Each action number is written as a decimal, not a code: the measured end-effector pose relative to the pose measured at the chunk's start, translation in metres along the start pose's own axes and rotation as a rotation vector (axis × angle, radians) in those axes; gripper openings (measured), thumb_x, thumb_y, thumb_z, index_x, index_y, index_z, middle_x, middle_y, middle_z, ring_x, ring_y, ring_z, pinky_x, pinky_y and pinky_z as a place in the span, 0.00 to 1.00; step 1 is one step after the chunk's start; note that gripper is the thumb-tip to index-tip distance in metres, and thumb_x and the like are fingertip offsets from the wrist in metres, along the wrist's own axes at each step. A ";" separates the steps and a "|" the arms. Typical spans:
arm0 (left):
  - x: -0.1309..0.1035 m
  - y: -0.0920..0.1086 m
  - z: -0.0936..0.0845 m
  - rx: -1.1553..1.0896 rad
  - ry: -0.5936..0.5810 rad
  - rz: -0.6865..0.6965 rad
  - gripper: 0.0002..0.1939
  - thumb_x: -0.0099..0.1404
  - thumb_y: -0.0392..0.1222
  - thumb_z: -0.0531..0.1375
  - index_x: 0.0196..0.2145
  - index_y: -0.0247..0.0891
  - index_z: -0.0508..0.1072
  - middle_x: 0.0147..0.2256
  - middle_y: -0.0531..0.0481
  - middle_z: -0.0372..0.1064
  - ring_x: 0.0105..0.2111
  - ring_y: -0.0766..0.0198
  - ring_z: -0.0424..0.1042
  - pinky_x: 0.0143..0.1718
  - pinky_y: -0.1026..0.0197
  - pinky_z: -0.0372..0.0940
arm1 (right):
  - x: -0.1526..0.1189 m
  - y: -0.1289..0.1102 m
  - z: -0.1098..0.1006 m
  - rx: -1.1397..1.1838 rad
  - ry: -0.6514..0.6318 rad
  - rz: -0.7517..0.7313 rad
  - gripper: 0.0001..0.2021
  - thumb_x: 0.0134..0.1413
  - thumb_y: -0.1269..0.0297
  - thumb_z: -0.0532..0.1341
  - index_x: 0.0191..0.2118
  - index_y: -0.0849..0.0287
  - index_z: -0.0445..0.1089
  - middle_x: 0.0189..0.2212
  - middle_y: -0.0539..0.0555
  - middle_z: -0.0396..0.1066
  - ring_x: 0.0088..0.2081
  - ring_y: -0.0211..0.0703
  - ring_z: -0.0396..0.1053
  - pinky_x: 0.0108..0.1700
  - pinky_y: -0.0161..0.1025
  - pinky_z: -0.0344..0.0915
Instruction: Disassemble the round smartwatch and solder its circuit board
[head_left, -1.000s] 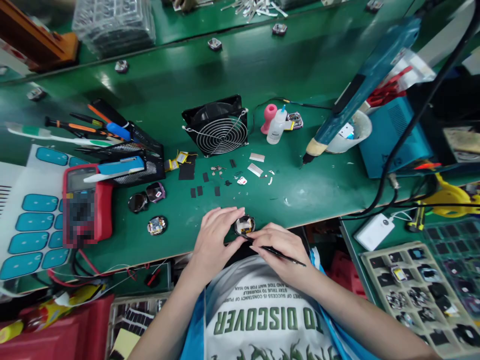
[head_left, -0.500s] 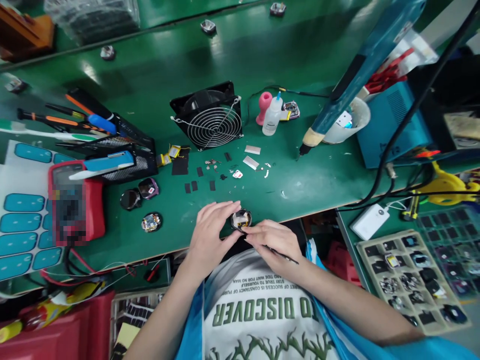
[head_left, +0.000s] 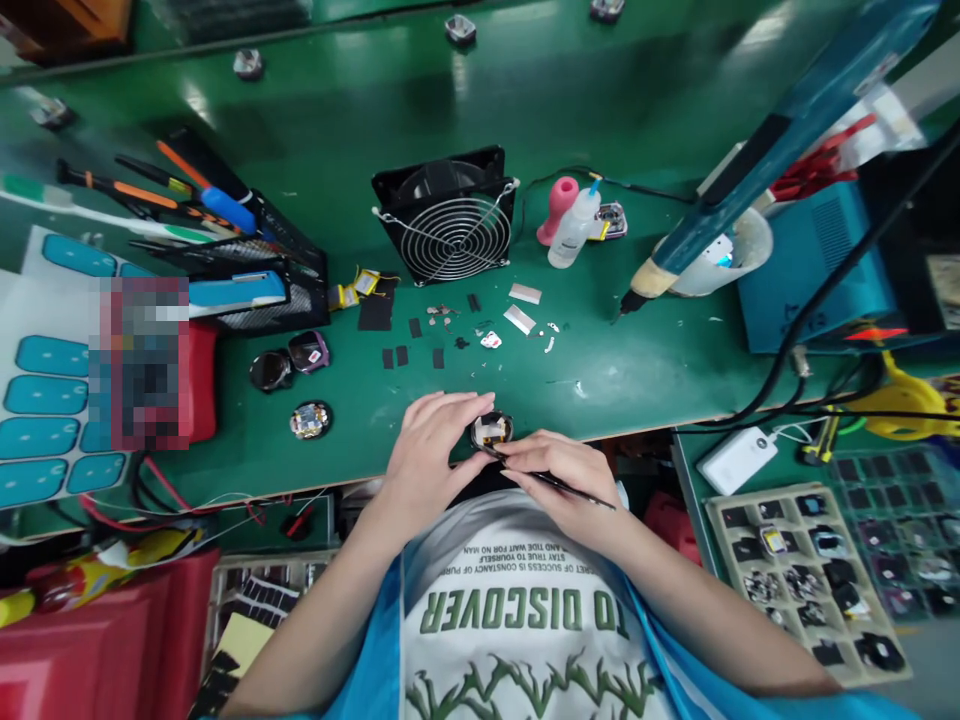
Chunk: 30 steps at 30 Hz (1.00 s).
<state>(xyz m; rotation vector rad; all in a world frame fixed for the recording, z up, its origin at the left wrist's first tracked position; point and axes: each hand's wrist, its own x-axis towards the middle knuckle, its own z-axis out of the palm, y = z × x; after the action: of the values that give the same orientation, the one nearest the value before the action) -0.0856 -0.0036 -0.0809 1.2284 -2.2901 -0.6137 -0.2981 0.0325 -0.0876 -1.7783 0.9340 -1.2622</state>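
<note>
Near the bench's front edge is a small round black watch case (head_left: pixel 493 430), its inside showing pale and amber parts. My left hand (head_left: pixel 435 450) steadies it from the left, fingers over the far rim and thumb at the near side. In my right hand (head_left: pixel 562 470) are thin dark tweezers (head_left: pixel 574 490), gripped like a pen, their tip at the case's near edge. Whether the tip holds a part is too small to tell. An opened watch module (head_left: pixel 310 420) lies left of my hands, with two dark watch housings (head_left: pixel 289 362) behind it.
Black pads and small metal parts (head_left: pixel 442 318) lie beyond my hands, before a fan (head_left: pixel 457 225). A dropper bottle (head_left: pixel 574 228) stands right of it. An electric screwdriver (head_left: pixel 720 210) hangs at right. A red multimeter (head_left: pixel 201 380) is at left; a parts tray (head_left: pixel 806 580) sits lower right.
The camera view has shifted, so the bench items sit further right in the picture. Both hands keep the same hold on the case and tweezers.
</note>
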 end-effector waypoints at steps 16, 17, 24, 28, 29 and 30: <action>0.001 0.003 0.000 -0.011 -0.005 -0.006 0.24 0.70 0.41 0.64 0.62 0.45 0.66 0.56 0.49 0.75 0.57 0.57 0.71 0.64 0.50 0.60 | -0.005 0.004 0.004 0.000 0.017 0.014 0.09 0.64 0.78 0.63 0.44 0.57 0.76 0.42 0.58 0.82 0.43 0.47 0.81 0.44 0.44 0.77; 0.001 0.003 0.000 -0.009 -0.005 -0.007 0.24 0.70 0.41 0.64 0.62 0.45 0.65 0.55 0.50 0.75 0.57 0.58 0.71 0.64 0.50 0.60 | -0.006 0.003 0.006 0.002 0.035 0.014 0.09 0.64 0.78 0.64 0.44 0.57 0.77 0.42 0.58 0.82 0.43 0.47 0.81 0.44 0.44 0.78; 0.001 0.003 0.000 -0.006 -0.018 -0.007 0.26 0.70 0.42 0.64 0.63 0.46 0.64 0.55 0.50 0.75 0.58 0.57 0.71 0.65 0.50 0.59 | -0.011 -0.003 0.013 0.028 0.143 0.129 0.07 0.63 0.75 0.66 0.43 0.57 0.78 0.41 0.56 0.82 0.43 0.46 0.82 0.47 0.42 0.80; 0.002 0.002 0.001 -0.011 -0.012 0.001 0.26 0.70 0.42 0.64 0.63 0.46 0.64 0.55 0.50 0.76 0.58 0.57 0.71 0.64 0.49 0.60 | -0.014 -0.001 0.019 0.068 0.195 0.155 0.07 0.62 0.76 0.66 0.41 0.58 0.78 0.40 0.56 0.83 0.43 0.45 0.82 0.47 0.40 0.80; 0.002 0.002 0.001 -0.013 -0.010 0.000 0.26 0.70 0.42 0.64 0.63 0.46 0.64 0.55 0.50 0.76 0.58 0.56 0.71 0.64 0.49 0.60 | -0.015 -0.001 0.021 0.079 0.210 0.165 0.07 0.61 0.77 0.67 0.41 0.58 0.78 0.40 0.56 0.83 0.43 0.46 0.82 0.46 0.40 0.80; 0.002 0.002 0.001 -0.016 -0.010 -0.003 0.26 0.70 0.42 0.64 0.63 0.46 0.64 0.55 0.50 0.76 0.58 0.56 0.71 0.64 0.49 0.60 | -0.016 0.000 0.023 0.095 0.228 0.180 0.07 0.61 0.77 0.67 0.40 0.58 0.78 0.40 0.56 0.83 0.43 0.46 0.82 0.46 0.40 0.80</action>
<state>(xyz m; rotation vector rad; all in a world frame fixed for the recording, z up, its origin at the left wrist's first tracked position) -0.0883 -0.0040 -0.0796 1.2242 -2.2882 -0.6391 -0.2795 0.0500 -0.0992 -1.4630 1.1153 -1.3871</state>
